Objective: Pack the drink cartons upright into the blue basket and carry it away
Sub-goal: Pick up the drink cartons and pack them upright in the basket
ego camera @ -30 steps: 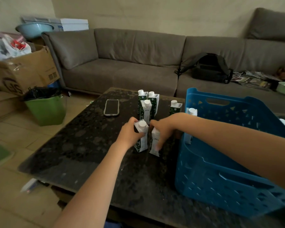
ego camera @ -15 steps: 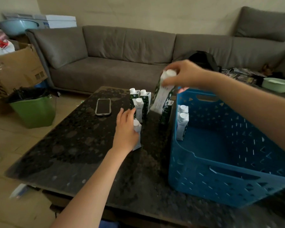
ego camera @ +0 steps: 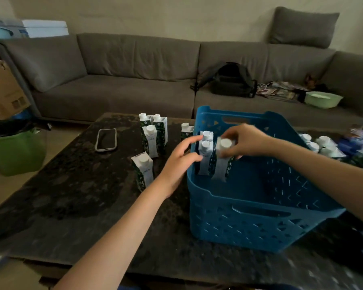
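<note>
The blue basket (ego camera: 245, 222) stands on the dark table (ego camera: 71, 195), right of centre. My right hand (ego camera: 242, 141) grips the top of a green-and-white drink carton (ego camera: 220, 166), upright inside the basket's far left corner. Two more cartons (ego camera: 205, 158) stand beside it against the left wall. My left hand (ego camera: 180, 162) hovers at the basket's left rim, fingers apart, holding nothing. One carton (ego camera: 144, 170) stands just left of that hand. A cluster of three cartons (ego camera: 153, 135) and a single one (ego camera: 186, 130) stand further back on the table.
A phone (ego camera: 105, 140) lies on the table at left. More cartons (ego camera: 323, 145) sit right of the basket. A grey sofa (ego camera: 134, 80) with a black backpack (ego camera: 231, 80) is behind. A green bin (ego camera: 15, 151) and cardboard box (ego camera: 2, 91) stand on the floor, left.
My right hand has brought its carton down from above the rim into the basket. My left hand has let go of the carton on the table and moved right, to the basket's rim.
</note>
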Demonstrator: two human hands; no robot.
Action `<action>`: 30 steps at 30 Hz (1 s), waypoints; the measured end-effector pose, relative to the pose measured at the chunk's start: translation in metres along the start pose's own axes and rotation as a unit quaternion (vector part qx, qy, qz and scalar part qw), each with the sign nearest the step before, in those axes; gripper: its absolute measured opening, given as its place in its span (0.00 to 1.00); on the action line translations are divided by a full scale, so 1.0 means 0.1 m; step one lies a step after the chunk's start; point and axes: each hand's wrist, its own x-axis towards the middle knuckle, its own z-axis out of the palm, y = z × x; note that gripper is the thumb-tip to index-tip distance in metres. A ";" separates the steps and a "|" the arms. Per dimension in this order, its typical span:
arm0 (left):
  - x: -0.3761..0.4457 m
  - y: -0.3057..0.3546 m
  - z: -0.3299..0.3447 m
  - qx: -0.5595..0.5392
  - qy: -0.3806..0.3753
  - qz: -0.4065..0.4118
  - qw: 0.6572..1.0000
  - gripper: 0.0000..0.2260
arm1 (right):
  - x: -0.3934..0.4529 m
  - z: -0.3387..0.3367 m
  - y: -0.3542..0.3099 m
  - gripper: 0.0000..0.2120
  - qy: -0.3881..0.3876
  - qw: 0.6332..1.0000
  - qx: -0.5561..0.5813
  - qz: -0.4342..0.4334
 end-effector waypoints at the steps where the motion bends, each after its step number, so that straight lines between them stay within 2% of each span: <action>1: 0.01 -0.03 -0.01 -0.003 0.007 0.010 1.000 0.20 | 0.06 0.13 0.02 0.23 -0.006 1.000 -0.024 -0.006; 5: 0.04 -0.13 0.00 0.014 0.030 0.056 0.998 0.19 | 0.26 0.55 0.08 0.26 -0.025 0.999 -0.026 -0.017; 11: 0.07 -0.19 -0.01 0.023 0.023 0.083 0.996 0.17 | 0.38 0.82 0.13 0.30 0.009 0.998 0.045 -0.039; 14: 0.06 -0.19 -0.02 0.015 0.015 0.075 0.997 0.17 | 0.33 0.88 0.20 0.33 0.018 0.997 0.071 -0.014; 18: 0.06 -0.19 -0.02 0.015 0.013 0.071 0.997 0.19 | 0.31 0.93 0.26 0.30 -0.004 0.995 0.093 0.046; 23: 0.07 -0.18 0.00 0.012 0.016 0.074 0.997 0.19 | 0.35 0.96 0.26 0.30 0.016 0.992 0.111 0.066; 26: 0.07 -0.19 0.00 0.008 0.014 0.073 0.997 0.19 | 0.37 0.97 0.27 0.36 -0.021 0.986 0.121 0.113; 28: 0.07 -0.19 0.00 0.004 0.011 0.075 0.997 0.19 | 0.38 0.97 0.26 0.46 -0.053 0.975 0.156 0.151; 30: 0.07 -0.19 0.00 0.002 0.011 0.077 0.997 0.19 | 0.41 0.99 0.28 0.49 -0.067 0.977 0.151 0.138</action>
